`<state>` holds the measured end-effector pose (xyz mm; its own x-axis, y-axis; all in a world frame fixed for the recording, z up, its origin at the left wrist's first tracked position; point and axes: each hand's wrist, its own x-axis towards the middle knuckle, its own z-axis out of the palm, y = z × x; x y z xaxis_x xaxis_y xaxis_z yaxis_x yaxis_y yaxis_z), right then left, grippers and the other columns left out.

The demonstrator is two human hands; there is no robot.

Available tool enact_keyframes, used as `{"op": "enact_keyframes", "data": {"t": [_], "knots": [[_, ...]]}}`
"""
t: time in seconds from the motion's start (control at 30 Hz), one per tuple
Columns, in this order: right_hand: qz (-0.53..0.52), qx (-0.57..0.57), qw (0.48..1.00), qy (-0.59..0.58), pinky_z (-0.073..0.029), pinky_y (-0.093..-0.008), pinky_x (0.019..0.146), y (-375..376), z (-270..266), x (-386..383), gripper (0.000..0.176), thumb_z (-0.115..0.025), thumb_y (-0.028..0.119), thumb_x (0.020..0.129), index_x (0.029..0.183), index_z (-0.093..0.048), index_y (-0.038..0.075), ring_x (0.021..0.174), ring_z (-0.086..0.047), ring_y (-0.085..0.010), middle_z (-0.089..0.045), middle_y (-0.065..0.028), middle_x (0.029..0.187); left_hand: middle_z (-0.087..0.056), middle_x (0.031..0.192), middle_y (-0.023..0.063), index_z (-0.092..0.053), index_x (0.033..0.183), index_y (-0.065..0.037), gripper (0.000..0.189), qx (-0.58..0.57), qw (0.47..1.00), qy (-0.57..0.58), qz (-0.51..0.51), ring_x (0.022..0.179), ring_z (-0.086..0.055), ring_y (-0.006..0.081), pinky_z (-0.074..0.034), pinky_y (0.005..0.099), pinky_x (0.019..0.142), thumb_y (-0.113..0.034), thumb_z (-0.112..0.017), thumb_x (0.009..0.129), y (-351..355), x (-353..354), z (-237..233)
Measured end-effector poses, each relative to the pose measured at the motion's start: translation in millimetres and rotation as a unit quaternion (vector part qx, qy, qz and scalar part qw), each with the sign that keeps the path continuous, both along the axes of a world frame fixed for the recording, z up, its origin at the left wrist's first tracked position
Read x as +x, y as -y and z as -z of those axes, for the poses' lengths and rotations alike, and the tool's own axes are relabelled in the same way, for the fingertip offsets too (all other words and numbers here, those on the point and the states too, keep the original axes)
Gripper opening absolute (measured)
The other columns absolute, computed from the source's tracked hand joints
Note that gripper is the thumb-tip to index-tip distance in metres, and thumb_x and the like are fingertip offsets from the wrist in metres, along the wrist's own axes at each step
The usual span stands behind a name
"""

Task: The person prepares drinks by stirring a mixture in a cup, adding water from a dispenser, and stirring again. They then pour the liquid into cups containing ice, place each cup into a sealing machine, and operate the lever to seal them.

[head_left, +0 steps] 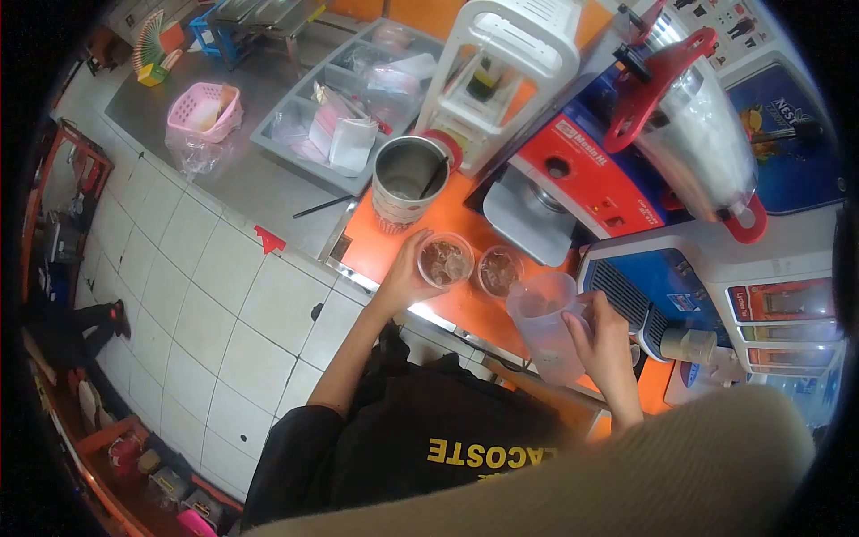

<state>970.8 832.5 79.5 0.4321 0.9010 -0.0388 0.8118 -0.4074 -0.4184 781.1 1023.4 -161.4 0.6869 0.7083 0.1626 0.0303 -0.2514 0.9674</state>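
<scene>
My left hand (407, 277) is wrapped round a clear plastic cup (445, 260) with ice and brown liquid in it. Just to its right stands a second clear cup (497, 271), also with ice and brown drink. My right hand (604, 345) grips the handle of a translucent plastic pitcher (548, 327), which is tilted beside the second cup. No stream of liquid shows at the pitcher's mouth. Behind my left hand is a tall metal-lined container (407, 183) with a dark stick-like utensil inside.
A cup-sealing machine (586, 170) and a drinks dispenser (644, 295) border the orange counter (371, 237). A grey divided tray (295, 152) holds packaged items, near a pink basket (206, 112). A beige sleeve-like shape (680, 465) fills the lower right. Another person's leg (89, 322) shows at left.
</scene>
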Motion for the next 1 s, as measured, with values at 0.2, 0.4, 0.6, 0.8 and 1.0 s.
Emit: {"op": "enact_keyframes", "data": {"t": [0.2,0.4,0.6,0.8,1.0], "knots": [[-0.027,0.034,0.999,0.003,-0.044,-0.0424,0.058,-3.4,-6.1,-9.3,0.028,-0.069,0.016,0.083,0.095,-0.051,-0.004,0.065,-0.059,-0.0380,-0.058,-0.0217,0.074,-0.044,0.134,0.0143,-0.033,0.136,-0.002,0.100,-0.031,0.999,0.039,-0.017,0.125,-0.046,0.0255,-0.040,0.0375,0.104,-0.020,-0.090,0.056,3.1,10.6,6.5],[-0.084,0.001,0.996,-0.006,-0.046,-0.0424,0.060,-35.8,-7.4,-23.7,0.030,-0.068,0.018,0.084,0.100,-0.052,-0.002,0.070,-0.061,-0.0390,-0.060,-0.0215,0.078,-0.052,0.127,0.0119,-0.043,0.130,-0.004,0.088,-0.037,0.998,0.056,-0.022,0.117,-0.053,0.0235,-0.045,0.0359,0.098,-0.020,-0.090,0.057,5.5,14.1,7.0],[-0.136,-0.038,0.990,0.015,-0.048,-0.0439,0.060,-59.8,-5.5,-31.5,0.033,-0.067,0.021,0.085,0.103,-0.051,-0.001,0.072,-0.063,-0.0393,-0.060,-0.0226,0.081,-0.061,0.114,0.0115,-0.051,0.123,-0.006,0.079,-0.023,0.998,0.037,-0.053,0.103,-0.062,0.0256,-0.050,0.0364,0.088,-0.032,-0.088,0.059,6.4,15.9,18.6],[-0.164,-0.060,0.984,0.035,-0.048,-0.0433,0.058,-73.5,-9.0,-34.7,0.032,-0.067,0.020,0.085,0.103,-0.051,-0.002,0.069,-0.062,-0.0390,-0.061,-0.0220,0.080,-0.059,0.117,0.0104,-0.049,0.126,-0.006,0.082,-0.026,0.999,0.038,-0.025,0.110,-0.058,0.0241,-0.047,0.0366,0.094,-0.027,-0.089,0.058,2.5,10.3,1.1],[-0.137,-0.046,0.989,0.010,-0.048,-0.0442,0.059,-69.7,-6.6,-35.3,0.031,-0.068,0.018,0.084,0.101,-0.051,-0.002,0.069,-0.062,-0.0397,-0.060,-0.0224,0.078,-0.057,0.121,0.0115,-0.047,0.129,-0.007,0.083,0.008,0.999,0.029,-0.029,0.112,-0.057,0.0264,-0.045,0.0379,0.096,-0.026,-0.088,0.059,2.4,9.1,5.8]]}}
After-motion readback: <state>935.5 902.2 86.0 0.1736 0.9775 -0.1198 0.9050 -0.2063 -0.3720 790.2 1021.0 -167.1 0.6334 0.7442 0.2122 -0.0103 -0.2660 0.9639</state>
